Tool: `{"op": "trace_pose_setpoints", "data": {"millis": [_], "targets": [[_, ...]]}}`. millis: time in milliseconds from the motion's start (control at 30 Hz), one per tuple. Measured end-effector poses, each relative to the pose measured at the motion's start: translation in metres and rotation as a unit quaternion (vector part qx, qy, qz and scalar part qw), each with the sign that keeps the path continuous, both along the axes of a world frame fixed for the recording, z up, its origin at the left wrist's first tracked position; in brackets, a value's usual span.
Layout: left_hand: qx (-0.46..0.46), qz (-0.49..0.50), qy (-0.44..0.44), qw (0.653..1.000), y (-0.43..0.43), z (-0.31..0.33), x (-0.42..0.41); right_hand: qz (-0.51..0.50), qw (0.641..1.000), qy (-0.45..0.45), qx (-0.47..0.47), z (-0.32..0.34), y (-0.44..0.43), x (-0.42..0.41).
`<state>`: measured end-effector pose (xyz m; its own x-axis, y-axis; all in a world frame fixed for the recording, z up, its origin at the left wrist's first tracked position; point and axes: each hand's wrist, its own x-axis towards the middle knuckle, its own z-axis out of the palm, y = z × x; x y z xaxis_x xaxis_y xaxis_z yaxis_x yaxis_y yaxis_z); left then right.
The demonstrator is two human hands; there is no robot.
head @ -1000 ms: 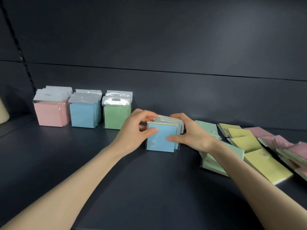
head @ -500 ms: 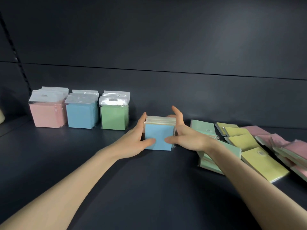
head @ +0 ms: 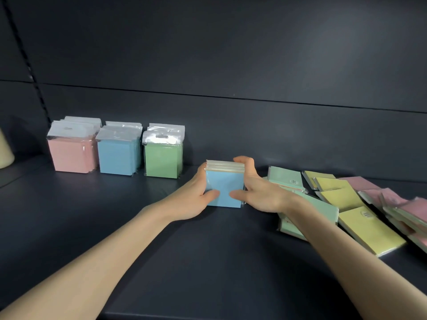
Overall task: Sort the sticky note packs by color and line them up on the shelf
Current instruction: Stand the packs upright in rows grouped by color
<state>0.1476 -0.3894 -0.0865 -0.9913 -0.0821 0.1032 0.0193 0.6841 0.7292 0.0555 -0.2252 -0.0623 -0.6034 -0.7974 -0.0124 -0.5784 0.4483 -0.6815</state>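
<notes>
A bundle of blue sticky note packs (head: 223,190) stands upright on the dark shelf (head: 115,227), squeezed between both hands. My left hand (head: 194,197) grips its left side with the thumb on the front face. My right hand (head: 256,192) grips its right side, fingers curled over the top corner. At the back left stand three upright rows: pink packs (head: 71,155), blue packs (head: 117,157) and green packs (head: 163,160). To the right lie loose packs: mint green (head: 286,179), yellow (head: 367,229) and pink (head: 413,209).
The shelf's dark back wall (head: 231,123) rises right behind the rows. A cream object (head: 4,151) shows at the far left edge. A slotted upright rail (head: 27,65) runs down the back left corner.
Both hands have squared up the blue bundle and shifted from its top to its sides; the bundle now stands straighter and slightly farther back.
</notes>
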Motion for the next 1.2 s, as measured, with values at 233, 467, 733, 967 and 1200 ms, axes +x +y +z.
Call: {"op": "trace_pose_setpoints", "data": {"millis": [233, 467, 733, 967, 1200], "targets": [[-0.025, -0.003, -0.021, 0.999, -0.005, -0.001, -0.002, 0.003, 1.0, -0.009, -0.013, 0.0, -0.002, 0.003], [0.003, 0.042, 0.066, 0.997, -0.008, 0.005, 0.001, -0.005, 0.997, 0.026, -0.069, -0.002, -0.002, 0.001], [-0.04, 0.07, 0.112, 0.99, -0.017, 0.011, 0.0, -0.009, 0.996, 0.066, -0.065, -0.002, -0.005, -0.002], [-0.231, 0.025, 0.139, 0.963, -0.023, 0.029, -0.005, -0.026, 0.993, 0.089, -0.068, -0.003, -0.013, -0.008], [-0.449, -0.003, 0.127, 0.884, -0.045, 0.044, -0.028, -0.049, 0.992, 0.108, -0.043, 0.002, -0.041, -0.027]]}}
